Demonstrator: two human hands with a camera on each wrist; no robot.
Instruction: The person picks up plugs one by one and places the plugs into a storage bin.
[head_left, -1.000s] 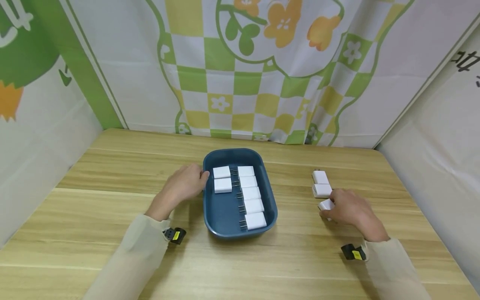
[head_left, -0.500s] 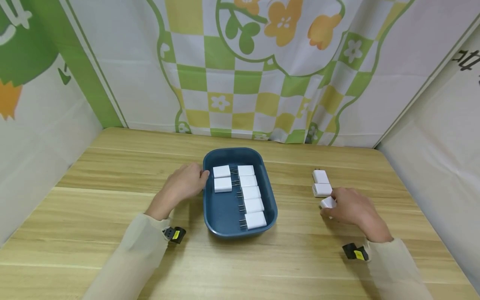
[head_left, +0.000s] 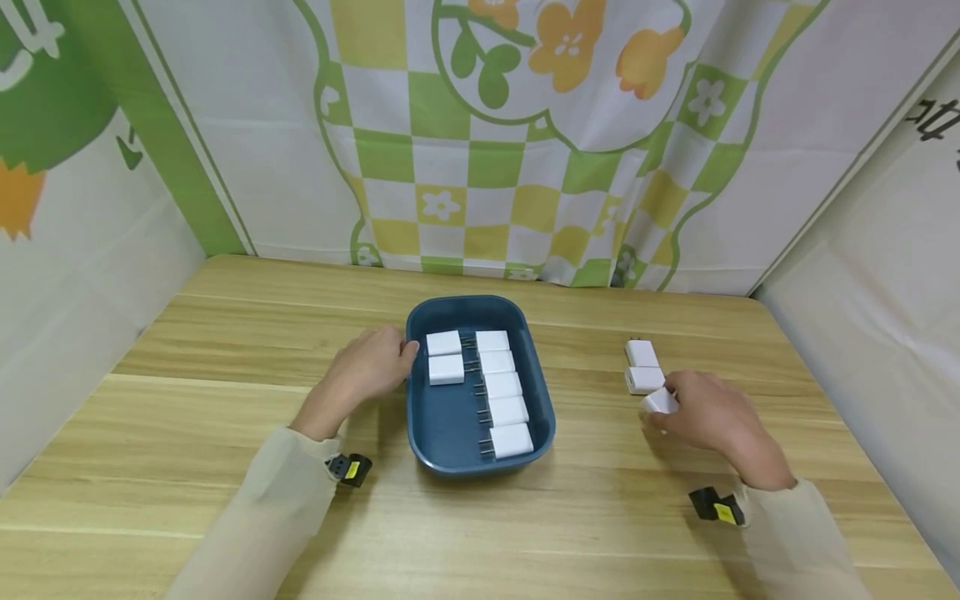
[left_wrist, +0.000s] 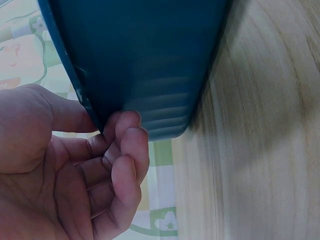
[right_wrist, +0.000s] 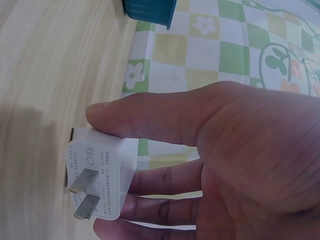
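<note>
My left hand [head_left: 367, 367] pinches the left rim of a blue plastic basin [head_left: 446, 429], thumb over the edge and fingers against the outer wall, as the left wrist view shows. Inside the basin lie several white charger plugs [head_left: 510, 441] in two columns, prongs pointing inward between them. On the right, my right hand [head_left: 716, 417] holds a white charger plug [right_wrist: 102, 175] between thumb and fingers; its two flat metal prongs face the wrist camera. Just beyond that hand, two more white charger plugs [head_left: 643, 380] lie end to end on the table.
The wooden table [head_left: 585, 525] spreads around the basin. A green, white and yellow checked curtain [head_left: 480, 200] hangs along its back edge, with pale cloth at both sides. Each cuff carries a small black device [head_left: 355, 470].
My right hand has shifted slightly to the right with the charger plug, which has turned a little in its grip. The left hand and the basin stay in place.
</note>
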